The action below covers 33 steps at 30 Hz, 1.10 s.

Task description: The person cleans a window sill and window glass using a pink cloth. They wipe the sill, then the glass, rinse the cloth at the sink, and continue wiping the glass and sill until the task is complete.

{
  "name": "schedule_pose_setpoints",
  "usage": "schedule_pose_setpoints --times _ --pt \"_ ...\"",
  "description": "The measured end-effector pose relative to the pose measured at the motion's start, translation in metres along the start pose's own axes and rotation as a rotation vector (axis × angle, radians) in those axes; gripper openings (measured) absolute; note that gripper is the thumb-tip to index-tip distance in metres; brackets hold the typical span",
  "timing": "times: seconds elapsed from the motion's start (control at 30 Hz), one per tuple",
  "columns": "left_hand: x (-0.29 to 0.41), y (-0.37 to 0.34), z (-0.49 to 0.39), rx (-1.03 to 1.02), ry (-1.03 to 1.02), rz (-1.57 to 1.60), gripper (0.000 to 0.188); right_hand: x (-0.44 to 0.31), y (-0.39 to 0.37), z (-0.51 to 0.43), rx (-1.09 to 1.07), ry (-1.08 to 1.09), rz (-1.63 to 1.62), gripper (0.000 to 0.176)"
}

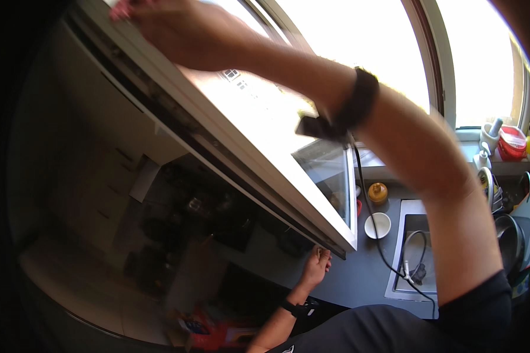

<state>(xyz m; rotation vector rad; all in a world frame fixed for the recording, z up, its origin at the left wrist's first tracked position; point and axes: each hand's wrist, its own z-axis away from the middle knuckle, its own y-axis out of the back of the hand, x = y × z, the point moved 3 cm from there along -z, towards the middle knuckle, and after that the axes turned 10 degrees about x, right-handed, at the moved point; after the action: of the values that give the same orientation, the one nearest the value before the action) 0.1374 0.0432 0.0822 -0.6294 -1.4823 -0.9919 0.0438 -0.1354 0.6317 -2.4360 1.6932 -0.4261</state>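
Observation:
My right arm reaches up across the view. My right hand (172, 33), blurred by motion, holds a pink cloth or scrubber (123, 9) at the upper part of an opened, white-framed window sash (265, 163). My left hand (316, 267) is closed on the bottom edge of the sash near its lower corner, above the grey counter. The sash stands slanted across the middle of the view, with its glass pane (327, 176) partly showing. A dark band with a small device is strapped on my right forearm, and a dark band is on my left wrist.
A white bowl (377, 225) and an amber container (377, 193) stand on the counter (344, 282) beside a steel sink (417, 282). A black cable (376, 238) hangs across. Pans (508, 242) and dishes are at the right. A mortar with pestle (490, 134) stands on the sill.

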Motion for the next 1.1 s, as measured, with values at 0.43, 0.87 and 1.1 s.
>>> schedule_pose_setpoints --times 0.43,0.87,1.1 --pt "0.011 -0.001 0.014 0.177 0.132 -0.080 0.027 0.017 0.066 0.195 -0.036 -0.067 -0.168 0.047" --pt "0.028 -0.006 0.017 0.182 0.219 -0.124 0.035 0.031 0.089 0.267 -0.148 -0.532 -0.245 0.056" --pt "0.031 -0.005 0.020 0.187 0.261 -0.170 0.037 0.184 0.022 0.089 0.160 -0.182 -0.060 0.041"
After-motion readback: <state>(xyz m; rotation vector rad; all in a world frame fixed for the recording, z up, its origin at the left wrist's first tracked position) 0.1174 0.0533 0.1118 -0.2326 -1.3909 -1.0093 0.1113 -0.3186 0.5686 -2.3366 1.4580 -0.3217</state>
